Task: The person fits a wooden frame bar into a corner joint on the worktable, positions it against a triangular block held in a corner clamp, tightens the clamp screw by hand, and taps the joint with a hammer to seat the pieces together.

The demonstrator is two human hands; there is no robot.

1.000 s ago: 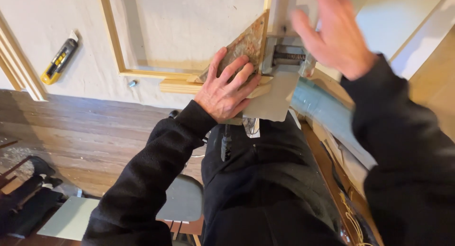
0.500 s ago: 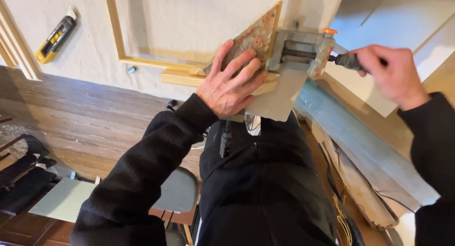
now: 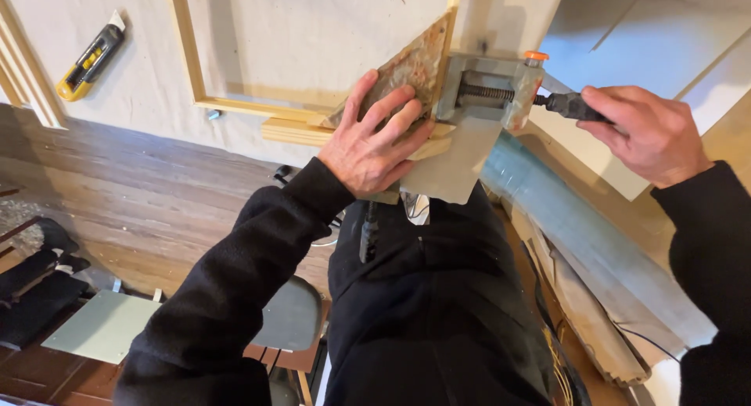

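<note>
A clamping step appears to be in hand. Left of the corner clamp, the wooden frame corner is pressed flat by the spread left hand. To its right, the clamp's black handle is gripped by the closed right hand; steady turning seems called for.

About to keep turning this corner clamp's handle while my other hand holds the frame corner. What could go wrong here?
1. The left hand lies flat beside the corner clamp; its fingers could get pinched.
2. Over-turning the black handle with the right hand may crush the wooden frame.
3. The clamp overhangs the table edge; it might tip.
</note>
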